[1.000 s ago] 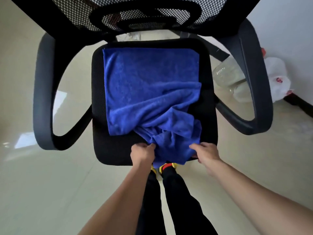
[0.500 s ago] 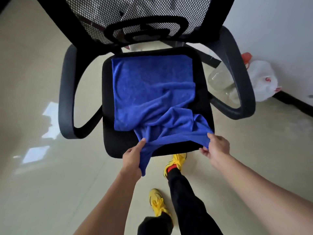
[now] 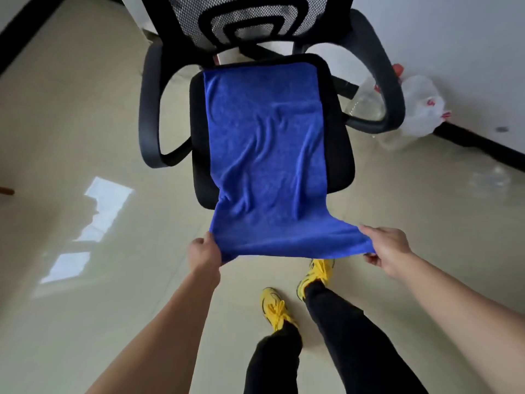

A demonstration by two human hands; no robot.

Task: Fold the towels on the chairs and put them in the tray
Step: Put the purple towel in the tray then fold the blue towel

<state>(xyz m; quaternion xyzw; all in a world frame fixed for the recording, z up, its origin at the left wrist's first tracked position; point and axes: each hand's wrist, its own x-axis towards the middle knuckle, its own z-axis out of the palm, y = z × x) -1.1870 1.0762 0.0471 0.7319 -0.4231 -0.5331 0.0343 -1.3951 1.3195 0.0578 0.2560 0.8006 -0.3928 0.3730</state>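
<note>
Spanning the chair seat (image 3: 341, 155), the blue towel (image 3: 267, 143) lies spread, its near end held off the front edge. The left hand (image 3: 204, 251) and right hand (image 3: 386, 251) each pinch a near corner; even tension and matched corners should give a square fold.

Evenly and softly lit, rather bright, in a cool daylight tone. On the glossy floor (image 3: 71, 123), toward its left edge, two pale patches of glare (image 3: 109, 191) shaped like windows, with a dark outline cutting into the upper one. Only weak, diffuse shadows under the chair (image 3: 200, 155) seat and beside the yellow shoes (image 3: 274, 308). Strongly bent by the wide-angle lens: curved armrests, slanting black skirting (image 3: 483, 146) at the right edge. Slightly soft everywhere, a little smeared on the towel (image 3: 267, 155) folds and on the plastic bag (image 3: 420, 109) by the wall. Deep saturated blue; black seat almost without detail.
</note>
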